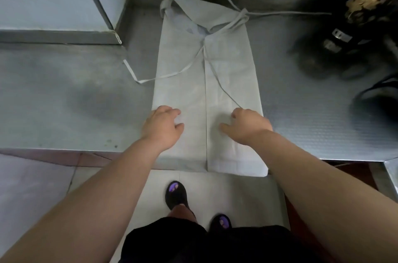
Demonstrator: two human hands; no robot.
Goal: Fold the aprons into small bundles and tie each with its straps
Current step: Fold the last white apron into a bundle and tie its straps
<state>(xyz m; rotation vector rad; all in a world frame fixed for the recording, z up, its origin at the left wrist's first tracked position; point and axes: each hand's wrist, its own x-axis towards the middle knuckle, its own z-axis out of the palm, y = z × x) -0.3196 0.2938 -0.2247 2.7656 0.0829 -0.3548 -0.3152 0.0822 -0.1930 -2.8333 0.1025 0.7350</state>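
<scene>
Apron (228, 81), folded lengthwise into a long strip, lies on the steel counter (64, 94) in front of you, its near end hanging over the counter's front edge. Your left hand (162, 127) rests on the left panel with bent fingers and grips nothing that shows. Your right hand (247, 126) sits curled on the right panel. A thin strap (219, 81) runs right up to its knuckles, but whether you are pinching it cannot be told.

Farther out, the other strap (172, 74) crosses the cloth and trails off to the left. If you roll from the near end now, I judge the loose straps may get wound inside the bundle, leaving nothing to tie with. The overhanging end could also drag the strip askew. At the wall, the neck loop (164, 7) lies bunched and may make the roll lumpy.
</scene>
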